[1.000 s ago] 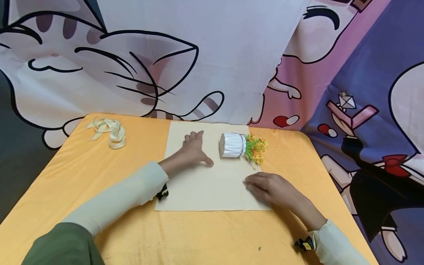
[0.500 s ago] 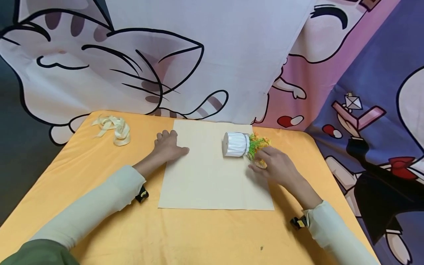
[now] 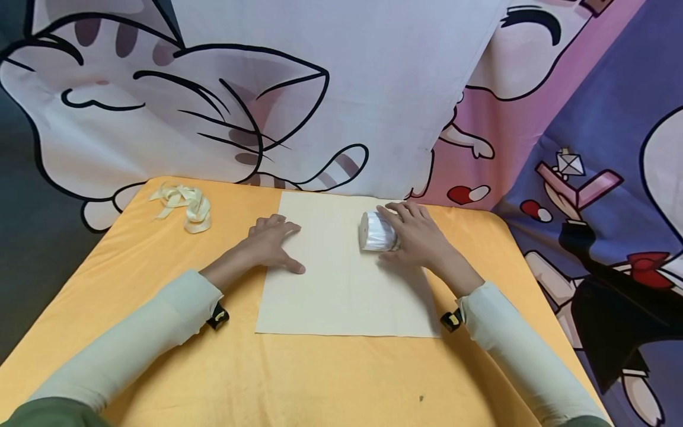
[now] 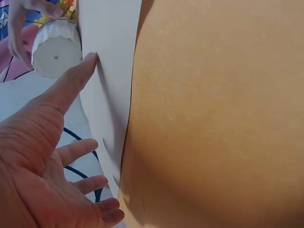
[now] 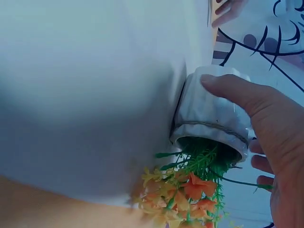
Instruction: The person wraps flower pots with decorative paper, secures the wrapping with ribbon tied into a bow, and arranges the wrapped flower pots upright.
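A small white ribbed flowerpot (image 3: 375, 231) with artificial orange and yellow flowers (image 5: 190, 199) lies on its side on a cream sheet (image 3: 336, 290). My right hand (image 3: 418, 237) holds the pot from the right. In the right wrist view its thumb lies along the pot's wall and the other fingers are on the far side, partly hidden. From the head, the flowers are covered by this hand. At the sheet's left edge is my left hand (image 3: 267, 243), fingers spread, holding nothing. In the left wrist view, its thumb (image 4: 78, 78) appears over the sheet.
A cream ribbon (image 3: 184, 204) lies in a loose heap at the table's back left. Orange-yellow cloth (image 3: 267, 379) covers the table. Behind it hang printed cartoon cloths (image 3: 395, 107), close to the back edge.
My right hand has moved from the sheet's right edge up and left onto the flowerpot. My left hand has drawn back left, from over the sheet to its left edge.
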The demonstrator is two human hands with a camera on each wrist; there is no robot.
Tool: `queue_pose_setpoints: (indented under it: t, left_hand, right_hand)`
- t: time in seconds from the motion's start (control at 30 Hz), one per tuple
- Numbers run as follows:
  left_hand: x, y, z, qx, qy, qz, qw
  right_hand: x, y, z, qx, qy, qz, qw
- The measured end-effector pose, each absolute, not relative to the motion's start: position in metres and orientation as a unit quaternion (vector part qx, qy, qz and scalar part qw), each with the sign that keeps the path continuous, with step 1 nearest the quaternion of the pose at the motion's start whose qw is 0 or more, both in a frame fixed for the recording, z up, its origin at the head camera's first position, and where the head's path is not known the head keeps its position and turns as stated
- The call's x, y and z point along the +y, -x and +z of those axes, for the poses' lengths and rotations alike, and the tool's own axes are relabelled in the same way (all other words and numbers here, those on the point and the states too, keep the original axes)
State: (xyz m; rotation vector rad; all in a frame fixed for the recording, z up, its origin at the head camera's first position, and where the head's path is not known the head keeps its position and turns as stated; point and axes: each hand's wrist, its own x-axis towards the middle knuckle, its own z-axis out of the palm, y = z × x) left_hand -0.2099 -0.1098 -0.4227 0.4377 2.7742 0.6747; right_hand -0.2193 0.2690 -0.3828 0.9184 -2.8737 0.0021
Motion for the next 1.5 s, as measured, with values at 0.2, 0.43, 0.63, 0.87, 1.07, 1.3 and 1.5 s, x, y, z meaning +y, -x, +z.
queue_pose_setpoints:
  t: [0.2, 0.43, 0.63, 0.87, 1.07, 1.3, 1.5]
  left_hand:
    - [-0.114, 0.209, -0.432, 0.952, -0.159, 0.226, 0.131]
    - [-0.112, 0.208, -0.431, 0.955, -0.156, 0.214, 0.133]
    - [-0.111, 0.209, -0.432, 0.954, -0.153, 0.217, 0.140]
    - [-0.110, 0.208, -0.427, 0.950, -0.142, 0.240, 0.143]
    - [-0.110, 0.219, -0.427, 0.948, -0.036, 0.301, 0.100]
    - [-0.119, 0.274, -0.466, 0.939, 0.036, 0.304, 0.155]
    - [-0.111, 0.263, -0.433, 0.852, 0.077, 0.472, 0.211]
  right_hand:
    - [0.266, 0.226, -0.383, -0.960, -0.277, -0.038, 0.026]
    - [0.267, 0.228, -0.384, -0.951, -0.301, -0.053, 0.058]
    - [0.273, 0.221, -0.386, -0.946, -0.313, -0.049, 0.066]
    - [0.274, 0.214, -0.385, -0.949, -0.307, -0.046, 0.056]
    - [0.271, 0.213, -0.385, -0.956, -0.290, -0.038, 0.038]
    - [0.271, 0.211, -0.384, -0.961, -0.274, -0.030, 0.035]
    - [0.270, 0.210, -0.384, -0.962, -0.270, -0.033, 0.038]
